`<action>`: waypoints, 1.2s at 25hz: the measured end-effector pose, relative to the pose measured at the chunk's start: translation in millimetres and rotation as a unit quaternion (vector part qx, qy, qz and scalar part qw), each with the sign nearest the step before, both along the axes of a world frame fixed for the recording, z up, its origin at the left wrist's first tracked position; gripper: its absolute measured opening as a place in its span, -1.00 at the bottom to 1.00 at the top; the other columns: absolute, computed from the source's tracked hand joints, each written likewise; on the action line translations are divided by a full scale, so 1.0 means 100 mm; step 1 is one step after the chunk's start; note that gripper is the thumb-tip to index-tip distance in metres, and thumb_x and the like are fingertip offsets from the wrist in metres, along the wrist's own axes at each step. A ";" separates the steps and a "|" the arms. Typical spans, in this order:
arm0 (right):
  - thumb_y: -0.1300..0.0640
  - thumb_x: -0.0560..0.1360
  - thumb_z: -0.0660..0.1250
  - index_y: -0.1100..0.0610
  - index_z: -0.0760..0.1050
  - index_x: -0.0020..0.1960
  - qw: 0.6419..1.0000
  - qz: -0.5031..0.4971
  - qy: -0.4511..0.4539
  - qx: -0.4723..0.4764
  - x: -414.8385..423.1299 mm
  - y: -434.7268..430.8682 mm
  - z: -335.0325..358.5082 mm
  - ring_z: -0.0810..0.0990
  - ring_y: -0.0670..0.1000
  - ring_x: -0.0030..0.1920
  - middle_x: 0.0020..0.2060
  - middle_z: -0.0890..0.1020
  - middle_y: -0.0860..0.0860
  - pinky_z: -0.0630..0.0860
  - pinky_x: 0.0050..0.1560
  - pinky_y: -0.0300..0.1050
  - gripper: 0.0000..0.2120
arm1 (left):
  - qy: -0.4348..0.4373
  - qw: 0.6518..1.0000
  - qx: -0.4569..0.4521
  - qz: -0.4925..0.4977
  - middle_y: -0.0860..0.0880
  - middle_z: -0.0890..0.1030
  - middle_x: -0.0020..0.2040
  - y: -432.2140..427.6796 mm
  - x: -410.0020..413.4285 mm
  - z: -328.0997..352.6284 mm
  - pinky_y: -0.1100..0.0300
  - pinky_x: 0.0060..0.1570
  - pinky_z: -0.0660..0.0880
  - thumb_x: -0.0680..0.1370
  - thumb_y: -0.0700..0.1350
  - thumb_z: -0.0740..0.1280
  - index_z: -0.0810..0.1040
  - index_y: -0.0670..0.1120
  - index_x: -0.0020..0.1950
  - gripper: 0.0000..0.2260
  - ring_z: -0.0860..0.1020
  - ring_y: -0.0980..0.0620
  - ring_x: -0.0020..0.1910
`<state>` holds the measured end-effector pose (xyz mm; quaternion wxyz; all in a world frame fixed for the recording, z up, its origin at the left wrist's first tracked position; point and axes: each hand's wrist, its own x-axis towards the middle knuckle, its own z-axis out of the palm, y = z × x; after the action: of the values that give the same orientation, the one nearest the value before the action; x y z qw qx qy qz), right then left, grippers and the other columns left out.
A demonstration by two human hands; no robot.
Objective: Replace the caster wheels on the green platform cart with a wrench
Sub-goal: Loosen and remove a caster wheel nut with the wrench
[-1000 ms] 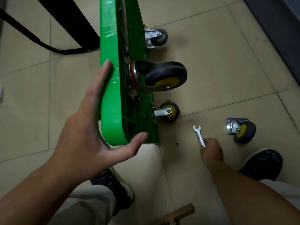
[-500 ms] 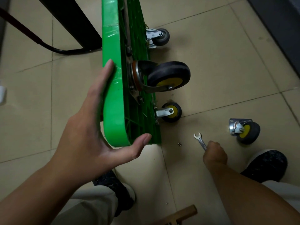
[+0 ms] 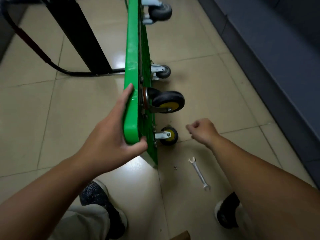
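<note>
Cart (image 3: 132,66) stands on its long edge on floor, underside facing right, casters out sideways. Small yellow caster (image 3: 168,135) at near bottom corner, just left of right hand (image 3: 202,130). Wrench (image 3: 199,172) flat on floor beside cart's near corner, under right forearm, behind the hand. Its long axis runs away from person, open end toward caster. Right hand nearer to both, raised, fingers curled, nothing seen in them. Left hand (image 3: 110,141) wraps cart's near upper corner, thumb underneath, steadying it.
</note>
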<state>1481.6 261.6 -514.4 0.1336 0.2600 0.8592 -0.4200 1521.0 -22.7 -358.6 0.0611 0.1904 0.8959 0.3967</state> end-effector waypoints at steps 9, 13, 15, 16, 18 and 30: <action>-0.07 0.52 0.46 0.19 0.66 0.00 0.955 0.037 0.059 -0.288 0.38 -1.16 0.78 0.70 0.05 -0.21 -0.13 0.73 0.13 0.64 -0.13 -0.04 -0.69 | -0.043 0.998 0.017 -0.040 0.05 0.46 0.38 -0.40 0.07 0.00 -0.11 -0.17 0.65 0.37 -0.03 0.47 -0.09 0.37 0.60 -0.01 0.68 -0.08 -0.05; -0.09 0.49 0.49 0.23 0.67 -0.04 0.931 -0.039 0.064 -0.356 0.40 -1.41 0.69 0.66 0.02 -0.27 -0.23 0.72 0.09 0.64 -0.13 -0.05 -0.65 | -0.052 0.998 0.009 -0.041 0.00 0.47 0.37 -0.56 -0.01 0.02 -0.15 -0.15 0.65 0.36 -0.04 0.46 -0.07 0.38 0.59 -0.01 0.67 -0.16 -0.02; -0.10 0.47 0.50 0.21 0.68 -0.06 0.926 -0.042 0.074 -0.369 0.40 -1.54 0.67 0.69 0.02 -0.25 -0.22 0.73 0.08 0.61 -0.16 -0.09 -0.66 | -0.053 0.998 0.005 -0.042 -0.02 0.48 0.35 -0.59 -0.02 0.03 -0.15 -0.16 0.65 0.36 -0.05 0.46 -0.07 0.38 0.59 -0.01 0.67 -0.17 -0.03; -0.09 0.47 0.50 0.21 0.68 -0.07 0.922 -0.040 0.079 -0.376 0.39 -1.61 0.66 0.70 0.03 -0.23 -0.21 0.74 0.08 0.62 -0.15 -0.08 -0.67 | -0.056 0.998 0.006 -0.041 -0.03 0.48 0.36 -0.60 -0.02 0.03 -0.16 -0.15 0.65 0.36 -0.06 0.46 -0.07 0.39 0.59 -0.01 0.66 -0.18 -0.01; -0.06 0.49 0.49 0.21 0.68 -0.07 0.914 -0.043 0.086 -0.395 0.36 -1.69 0.67 0.73 0.05 -0.16 -0.19 0.74 0.07 0.66 -0.09 -0.05 -0.69 | -0.057 0.998 0.003 -0.038 -0.01 0.46 0.38 -0.60 -0.03 0.03 -0.17 -0.12 0.65 0.35 -0.07 0.46 -0.07 0.40 0.58 -0.01 0.64 -0.23 0.06; 0.17 0.53 0.47 0.21 0.66 -0.07 0.903 -0.088 0.199 -0.370 0.31 -1.81 0.60 0.72 -0.03 -0.19 -0.25 0.74 0.03 0.60 -0.17 -0.23 -0.90 | -0.032 0.998 -0.036 -0.040 0.06 0.46 0.37 -0.61 -0.08 0.03 0.01 -0.27 0.60 0.38 -0.12 0.51 -0.10 0.39 0.58 0.03 0.62 -0.05 -0.21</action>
<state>1512.4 80.4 -454.5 0.0084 0.1777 0.6241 -0.7609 1512.7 -83.7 -355.2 0.1122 0.2115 0.8987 0.3676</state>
